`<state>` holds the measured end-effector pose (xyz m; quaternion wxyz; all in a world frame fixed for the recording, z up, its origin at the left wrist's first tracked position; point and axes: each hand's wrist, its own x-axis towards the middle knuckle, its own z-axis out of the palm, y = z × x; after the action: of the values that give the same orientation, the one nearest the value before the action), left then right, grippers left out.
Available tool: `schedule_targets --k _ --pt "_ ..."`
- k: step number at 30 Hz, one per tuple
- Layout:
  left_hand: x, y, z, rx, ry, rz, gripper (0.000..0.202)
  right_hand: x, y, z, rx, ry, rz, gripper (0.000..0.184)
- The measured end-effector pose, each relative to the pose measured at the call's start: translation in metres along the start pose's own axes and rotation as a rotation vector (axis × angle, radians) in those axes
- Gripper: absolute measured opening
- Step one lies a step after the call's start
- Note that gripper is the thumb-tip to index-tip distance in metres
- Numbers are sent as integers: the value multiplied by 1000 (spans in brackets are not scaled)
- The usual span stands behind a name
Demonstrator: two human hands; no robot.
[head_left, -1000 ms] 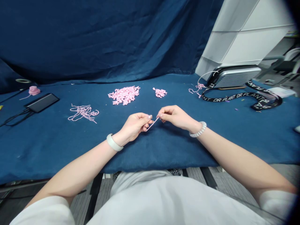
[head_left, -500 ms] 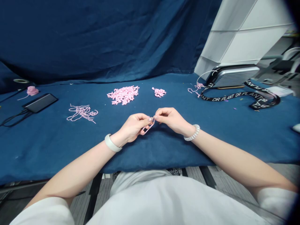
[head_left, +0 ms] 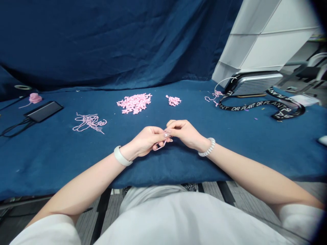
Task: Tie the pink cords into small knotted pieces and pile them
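Note:
Just above the blue cloth near the table's front edge, my left hand [head_left: 146, 141] and my right hand [head_left: 185, 132] meet fingertip to fingertip. Both pinch a short pink string [head_left: 161, 145], which shows as a small bent piece between and below the fingertips. A white band is on my left wrist and a bead bracelet on my right. Beyond the hands lie a large heap of pink knotted pieces [head_left: 134, 102] and a small heap of the same [head_left: 174, 100]. To the left lies a loose bundle of pink strings [head_left: 89, 122].
A dark phone [head_left: 44, 111] with a cable and a pink yarn ball [head_left: 35, 98] lie at the far left. At the right rear lie a silver case [head_left: 254, 83], a black printed lanyard [head_left: 265, 103] and a few pink scraps [head_left: 213, 97]. Blue cloth hangs behind.
The string was stretched straight between my hands a second ago. My right hand has moved left to my left hand, and the string is now folded into a small bend.

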<state>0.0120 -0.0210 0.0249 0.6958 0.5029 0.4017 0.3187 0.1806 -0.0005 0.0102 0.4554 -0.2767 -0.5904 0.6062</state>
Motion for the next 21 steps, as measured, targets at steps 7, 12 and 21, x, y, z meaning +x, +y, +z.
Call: schedule_targets --k 7,12,21 --pt "-2 2 1 -5 -64 28 28 0 3 -3 69 -110 21 16" --pt "-3 3 3 47 -39 14 26 -1 -12 -7 -149 -183 -24 19" --pt "-4 3 6 118 -6 -80 17 -6 -30 -6 -578 -239 -160 16"
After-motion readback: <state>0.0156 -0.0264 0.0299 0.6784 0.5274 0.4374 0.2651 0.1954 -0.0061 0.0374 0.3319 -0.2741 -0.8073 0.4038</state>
